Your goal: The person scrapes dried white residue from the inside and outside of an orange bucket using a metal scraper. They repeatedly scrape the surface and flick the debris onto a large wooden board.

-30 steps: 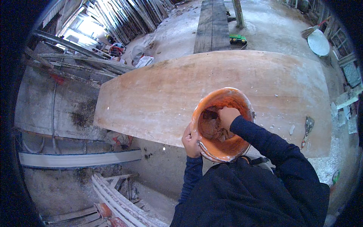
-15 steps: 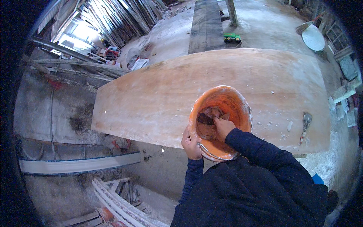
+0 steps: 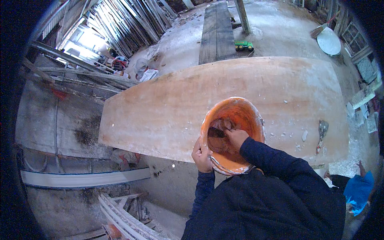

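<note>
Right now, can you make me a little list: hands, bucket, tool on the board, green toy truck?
Left hand: holding the orange bucket near its rim
Right hand: inside the bucket, holding a dark flat tool
Bucket: white smears on its rim
Scraper: on the wooden board, right of the bucket
Green toy truck: beside the dark planks

Left hand curled in a grip; left forearm near vertical in view. Right hand bunched, right forearm slanting up-leftward.
</note>
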Motion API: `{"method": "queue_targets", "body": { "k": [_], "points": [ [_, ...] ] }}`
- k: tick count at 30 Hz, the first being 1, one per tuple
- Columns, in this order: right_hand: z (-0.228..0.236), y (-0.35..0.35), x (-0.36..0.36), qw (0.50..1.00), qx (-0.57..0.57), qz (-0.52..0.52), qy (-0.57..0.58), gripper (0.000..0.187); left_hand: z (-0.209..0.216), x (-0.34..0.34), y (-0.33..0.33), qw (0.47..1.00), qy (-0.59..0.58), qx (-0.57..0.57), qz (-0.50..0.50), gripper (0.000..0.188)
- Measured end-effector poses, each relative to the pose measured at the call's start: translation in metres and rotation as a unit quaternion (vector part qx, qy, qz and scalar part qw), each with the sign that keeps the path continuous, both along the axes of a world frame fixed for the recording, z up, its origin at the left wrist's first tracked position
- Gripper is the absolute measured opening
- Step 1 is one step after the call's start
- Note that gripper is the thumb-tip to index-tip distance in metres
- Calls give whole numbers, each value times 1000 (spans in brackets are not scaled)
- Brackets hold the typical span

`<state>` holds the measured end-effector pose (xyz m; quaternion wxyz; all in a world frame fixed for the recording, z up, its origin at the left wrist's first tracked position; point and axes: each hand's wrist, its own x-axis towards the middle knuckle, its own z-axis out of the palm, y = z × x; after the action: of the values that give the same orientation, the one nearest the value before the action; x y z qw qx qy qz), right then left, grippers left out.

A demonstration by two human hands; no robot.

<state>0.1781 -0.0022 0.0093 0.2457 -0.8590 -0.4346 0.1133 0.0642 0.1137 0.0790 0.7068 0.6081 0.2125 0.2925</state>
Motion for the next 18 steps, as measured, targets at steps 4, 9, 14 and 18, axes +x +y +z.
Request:
{"method": "queue_targets", "body": {
  "k": [4,9,14,18],
  "points": [
    [1,-2,18,997,-4,61,-54,33,-1,2,1,1000,-6,-1,-7,49],
    [-4,8,29,996,-54,66,-22,32,-10,0,4,1000,-20,20,9,43],
    [10,14,27,992,-66,-45,98,28,-9,1,0,999,-43,-19,25,43],
    [-1,19,22,987,-90,-42,127,36,-13,-2,3,998,-50,-22,20,46]
  ]
}}
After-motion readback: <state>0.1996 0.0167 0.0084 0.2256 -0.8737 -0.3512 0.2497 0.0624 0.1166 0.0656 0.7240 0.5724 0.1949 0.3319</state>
